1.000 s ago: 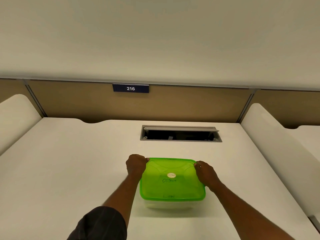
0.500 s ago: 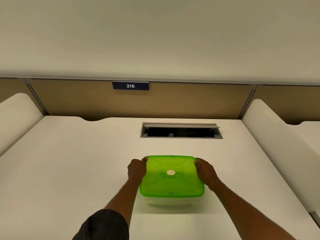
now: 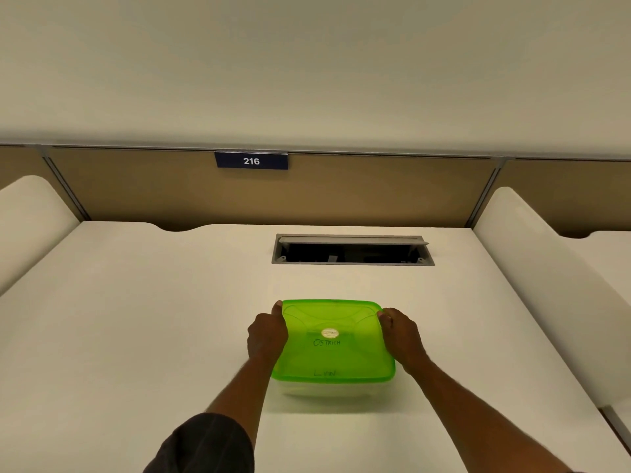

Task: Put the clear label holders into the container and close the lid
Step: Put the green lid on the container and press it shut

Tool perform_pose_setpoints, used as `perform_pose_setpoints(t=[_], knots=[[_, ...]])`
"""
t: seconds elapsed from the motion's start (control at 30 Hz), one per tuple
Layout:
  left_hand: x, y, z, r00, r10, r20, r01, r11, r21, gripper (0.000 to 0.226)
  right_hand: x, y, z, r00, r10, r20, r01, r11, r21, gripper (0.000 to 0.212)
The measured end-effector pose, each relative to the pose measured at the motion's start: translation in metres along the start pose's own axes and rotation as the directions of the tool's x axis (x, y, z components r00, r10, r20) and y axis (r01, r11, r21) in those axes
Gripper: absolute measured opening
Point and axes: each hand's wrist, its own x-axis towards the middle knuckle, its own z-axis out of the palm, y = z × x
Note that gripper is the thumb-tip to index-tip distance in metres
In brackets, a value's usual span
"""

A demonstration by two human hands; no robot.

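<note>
This is an office with open workstations. In the middle of the frame a white worktop point(image 3: 136, 319) has a grey cable hatch point(image 3: 352, 250) set into it, and behind it stands a tan partition panel point(image 3: 341, 196) with a small blue number plate point(image 3: 251, 160) reading 216. White side dividers point(image 3: 30, 220) at the left and right edges separate it from neighbouring desks.

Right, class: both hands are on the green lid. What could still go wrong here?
1. The left hand and right hand press only the lid's far corners, so its near edge may not be sealed.
2. The container sits on a smooth desk and may slide.
</note>
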Motion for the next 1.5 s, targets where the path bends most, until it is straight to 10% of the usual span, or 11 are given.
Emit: perform_pose_setpoints(t=[0.23, 0.73, 1.5], knots=[[0.006, 0.002, 0.002, 1.0, 0.004, -0.025, -0.005, 0.999, -0.041, 0.068, -0.009, -0.003, 0.005, 0.952, 0.304, 0.045, -0.301, 0.952, -0.057, 0.059], [-0.015, 0.007, -0.007, 0.998, 0.052, 0.042, -0.054, 0.998, 0.031, 0.077, -0.012, -0.004, 0.018, 0.884, 0.421, -0.203, -0.399, 0.906, 0.139, 0.045], [-0.033, 0.007, 0.009, 0.991, 0.008, -0.131, -0.017, 0.998, -0.068, 0.061, -0.001, 0.003, 0.015, 0.923, 0.33, -0.196, -0.315, 0.943, 0.107, 0.036]])
